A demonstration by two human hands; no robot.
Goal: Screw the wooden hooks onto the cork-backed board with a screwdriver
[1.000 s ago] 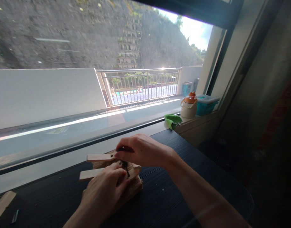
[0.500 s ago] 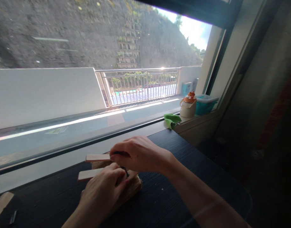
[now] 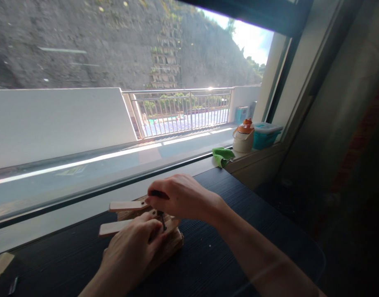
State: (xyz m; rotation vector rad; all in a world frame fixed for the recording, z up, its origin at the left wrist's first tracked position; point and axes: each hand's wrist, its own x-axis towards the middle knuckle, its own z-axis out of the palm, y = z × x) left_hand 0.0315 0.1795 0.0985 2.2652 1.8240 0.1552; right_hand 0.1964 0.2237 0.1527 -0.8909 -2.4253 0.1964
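Observation:
My right hand (image 3: 177,196) is closed around a thin dark tool (image 3: 163,220) that looks like a hex key. The tool's lower end meets the pale wood in front of my left thumb. My left hand (image 3: 135,239) grips a flat wooden strip (image 3: 115,227), fingers over it and thumb alongside. A second wooden strip (image 3: 125,206) lies behind it, with a dark hole or screw head near its right end. Both strips rest across a rough-edged wooden block (image 3: 173,243). My hands cover much of the block's middle.
The dark table (image 3: 226,231) stands against a window sill. A green cloth (image 3: 222,156), a cream bottle with an orange lid (image 3: 243,138) and a teal lidded box (image 3: 266,136) sit at the sill's right end. At the lower left lie a wood piece (image 3: 1,266) and a small shiny item (image 3: 12,285).
My right hand has shifted slightly up and right, and the dark tool has turned to stand at a steeper angle. More of the block's top shows. My left hand stays on the strip.

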